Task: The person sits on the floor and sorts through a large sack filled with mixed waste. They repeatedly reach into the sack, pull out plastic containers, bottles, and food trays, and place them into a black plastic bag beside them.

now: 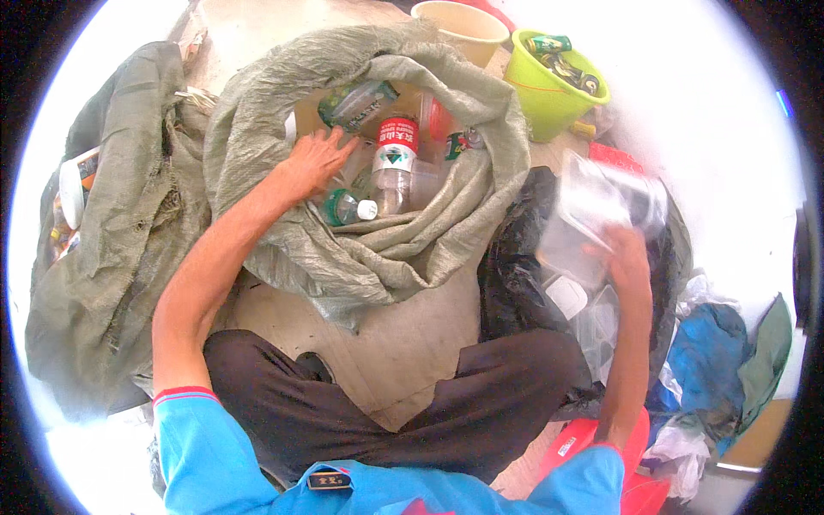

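My left hand (324, 160) reaches into the wide mouth of a grey-green woven sack (249, 112), fingers stretched out and apart. Beside its fingers are a plastic bottle with a red and white label (396, 146), a green-labelled bottle (356, 105) and a bottle with a green label and white cap (346, 209). To the right, my right hand (625, 247) grips a clear plastic container (590, 206), slightly blurred, over an opened black plastic bag (511, 266). Under it in the bag lie more clear containers (592, 322) and a white lid-like piece (566, 296).
A lime-green bucket (536, 107) with cans stands at the back right, next to a cream bucket (472, 30). On the left another woven sack (112, 249) holds mixed waste. Crumpled blue and green plastic (708, 352) lies at far right, near a red object (631, 468) by my right arm.
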Action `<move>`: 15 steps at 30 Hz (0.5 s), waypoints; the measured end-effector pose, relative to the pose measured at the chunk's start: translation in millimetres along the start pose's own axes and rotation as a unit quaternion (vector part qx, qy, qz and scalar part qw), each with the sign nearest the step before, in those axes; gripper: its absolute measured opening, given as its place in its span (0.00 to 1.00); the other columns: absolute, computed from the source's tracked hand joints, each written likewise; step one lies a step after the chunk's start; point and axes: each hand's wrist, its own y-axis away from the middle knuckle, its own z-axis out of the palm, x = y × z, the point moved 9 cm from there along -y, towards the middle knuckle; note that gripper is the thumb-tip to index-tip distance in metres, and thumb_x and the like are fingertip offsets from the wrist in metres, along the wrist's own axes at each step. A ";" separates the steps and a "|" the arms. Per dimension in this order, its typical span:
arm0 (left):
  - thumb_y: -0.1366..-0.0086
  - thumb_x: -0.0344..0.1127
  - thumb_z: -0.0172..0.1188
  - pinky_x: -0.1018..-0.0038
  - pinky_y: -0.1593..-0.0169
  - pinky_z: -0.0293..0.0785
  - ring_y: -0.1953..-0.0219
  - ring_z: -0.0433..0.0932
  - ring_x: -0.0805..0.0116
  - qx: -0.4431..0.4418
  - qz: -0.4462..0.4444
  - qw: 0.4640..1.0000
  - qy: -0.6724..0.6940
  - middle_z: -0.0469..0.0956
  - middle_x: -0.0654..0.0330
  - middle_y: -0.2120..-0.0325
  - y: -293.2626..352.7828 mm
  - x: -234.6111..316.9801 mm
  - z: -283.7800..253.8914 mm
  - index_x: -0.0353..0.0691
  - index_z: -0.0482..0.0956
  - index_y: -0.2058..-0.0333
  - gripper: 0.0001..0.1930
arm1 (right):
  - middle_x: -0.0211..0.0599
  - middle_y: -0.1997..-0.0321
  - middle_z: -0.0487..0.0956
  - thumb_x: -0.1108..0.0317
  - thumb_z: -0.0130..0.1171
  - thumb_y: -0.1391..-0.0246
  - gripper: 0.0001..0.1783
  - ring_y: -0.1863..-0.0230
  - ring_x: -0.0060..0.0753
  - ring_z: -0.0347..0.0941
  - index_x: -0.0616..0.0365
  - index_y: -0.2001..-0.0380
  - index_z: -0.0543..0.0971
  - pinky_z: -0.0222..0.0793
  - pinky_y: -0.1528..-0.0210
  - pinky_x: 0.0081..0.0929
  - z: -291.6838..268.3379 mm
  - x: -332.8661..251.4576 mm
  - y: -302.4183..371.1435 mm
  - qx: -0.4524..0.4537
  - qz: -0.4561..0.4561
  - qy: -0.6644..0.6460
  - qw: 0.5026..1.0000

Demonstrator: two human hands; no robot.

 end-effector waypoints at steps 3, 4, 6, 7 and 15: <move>0.52 0.30 0.70 0.56 0.56 0.80 0.44 0.71 0.45 0.006 0.036 0.999 -0.032 0.64 0.46 0.39 -13.6 8.5 6.3 0.50 0.59 0.32 0.47 | 0.50 0.55 0.80 0.58 0.75 0.58 0.26 0.51 0.46 0.75 0.62 0.58 0.82 0.71 0.49 0.39 -96.7 46.5 51.1 -0.002 -0.028 0.602 0.798; 0.52 0.31 0.70 0.56 0.56 0.81 0.44 0.70 0.45 0.013 0.042 0.998 -0.046 0.64 0.47 0.39 -17.7 8.4 6.6 0.51 0.59 0.32 0.46 | 0.50 0.57 0.80 0.60 0.73 0.55 0.23 0.54 0.44 0.76 0.63 0.58 0.81 0.72 0.53 0.39 -135.1 77.1 62.0 0.010 0.041 0.556 0.830; 0.52 0.31 0.70 0.56 0.56 0.82 0.43 0.69 0.44 -0.012 0.057 0.997 -0.040 0.64 0.48 0.40 -23.5 10.1 14.9 0.51 0.61 0.33 0.45 | 0.51 0.60 0.80 0.64 0.67 0.49 0.19 0.60 0.39 0.76 0.67 0.59 0.80 0.72 0.60 0.38 -191.4 135.5 99.3 0.039 0.118 0.398 0.909; 0.52 0.31 0.70 0.55 0.56 0.82 0.43 0.69 0.44 -0.033 0.068 0.997 -0.025 0.64 0.49 0.40 -26.3 10.0 19.7 0.51 0.62 0.34 0.44 | 0.50 0.61 0.80 0.65 0.65 0.48 0.18 0.61 0.37 0.76 0.69 0.59 0.79 0.72 0.61 0.38 -214.1 158.2 118.8 0.061 0.140 0.336 0.930; 0.68 0.30 0.77 0.58 0.55 0.82 0.51 0.74 0.45 0.006 0.027 1.000 0.005 0.66 0.49 0.47 -23.3 -10.0 14.8 0.46 0.71 0.44 0.45 | 0.46 0.51 0.80 0.65 0.63 0.43 0.24 0.51 0.34 0.77 0.69 0.47 0.75 0.71 0.46 0.29 -186.4 108.8 86.3 0.211 0.072 0.331 0.917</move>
